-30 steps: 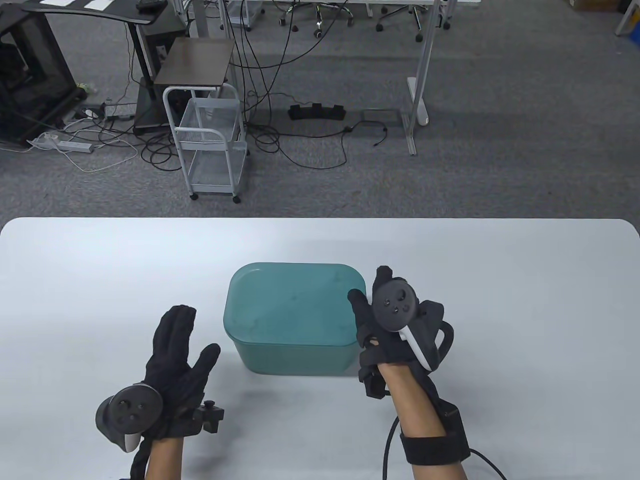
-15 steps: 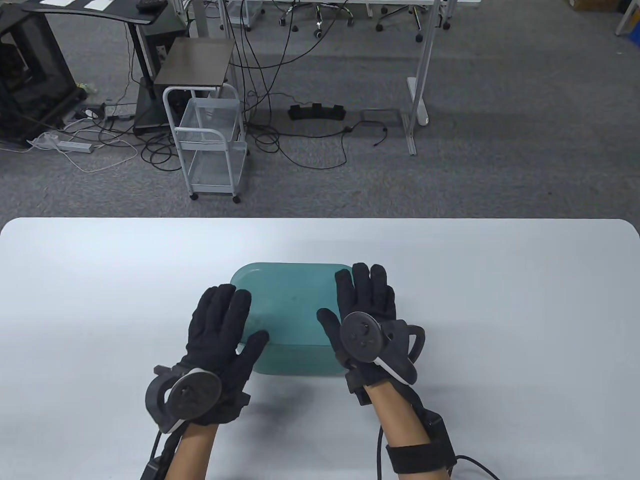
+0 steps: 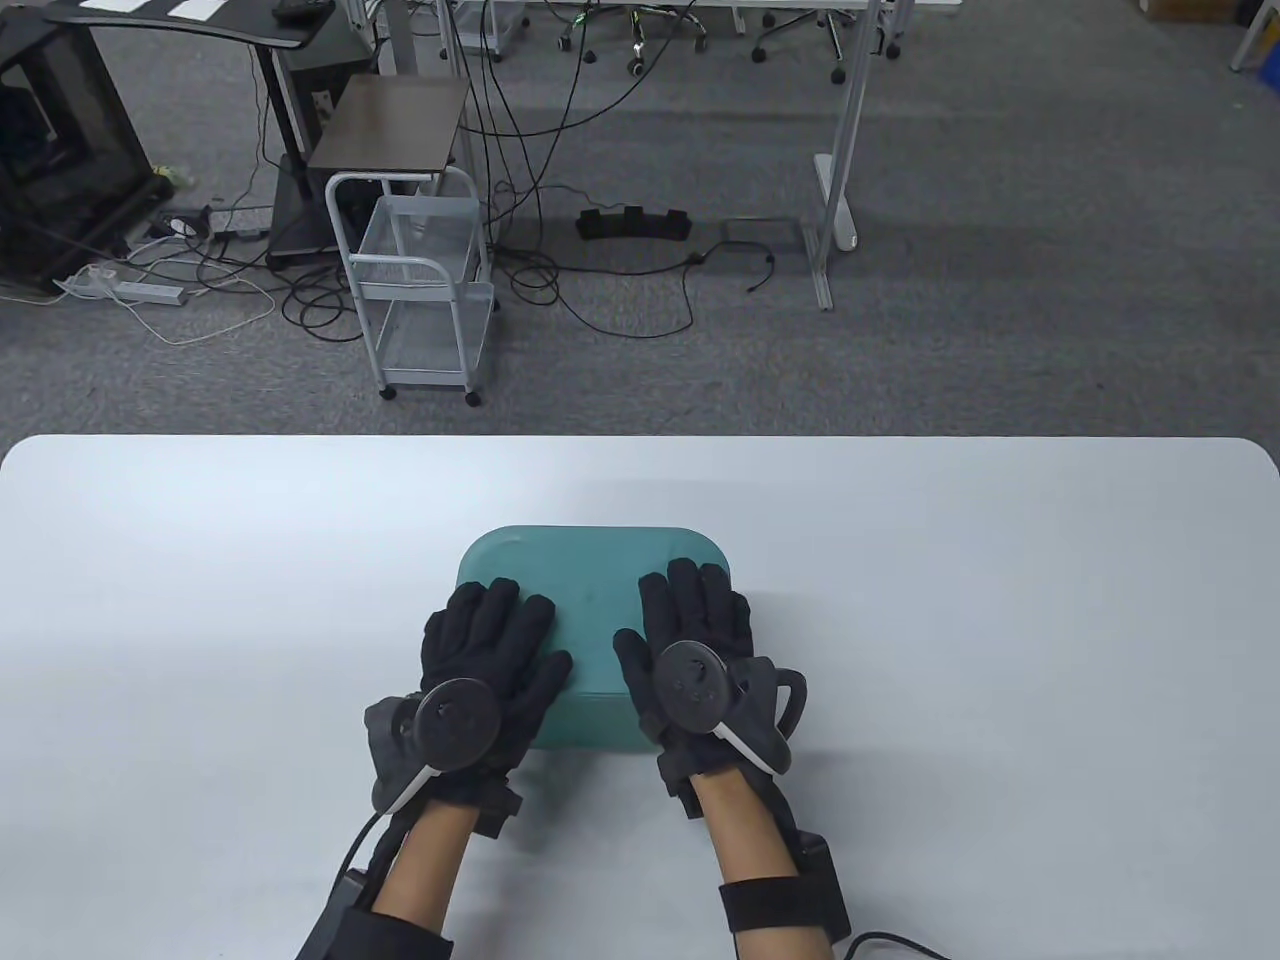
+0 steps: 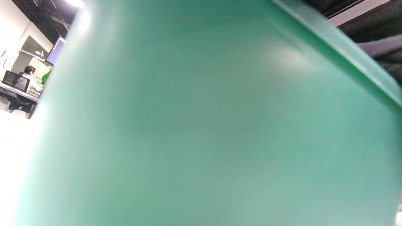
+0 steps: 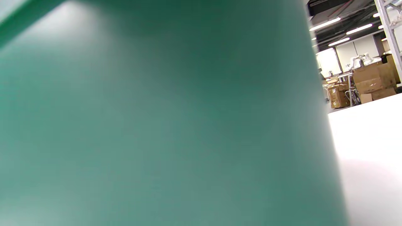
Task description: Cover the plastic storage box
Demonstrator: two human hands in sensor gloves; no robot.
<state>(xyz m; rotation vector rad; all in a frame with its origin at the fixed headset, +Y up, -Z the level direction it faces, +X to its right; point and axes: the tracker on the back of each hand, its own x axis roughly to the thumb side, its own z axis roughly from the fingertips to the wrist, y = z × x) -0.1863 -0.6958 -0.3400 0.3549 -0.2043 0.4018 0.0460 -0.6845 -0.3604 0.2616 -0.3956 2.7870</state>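
A teal plastic storage box stands in the middle of the white table with its teal lid on top. In the table view my left hand rests flat, fingers spread, on the lid's near left part. My right hand rests flat on the lid's near right part. Both wrist views are filled by the box's teal side wall, close up; no fingers show in them.
The white table runs wide to both sides of the box, its far edge at mid-frame. Beyond it on the grey carpet stand a white wire cart, cables and desk legs.
Both hands have come in from the box's sides onto the lid and slid nearer the front edge, lying flat on it. The box has not moved.
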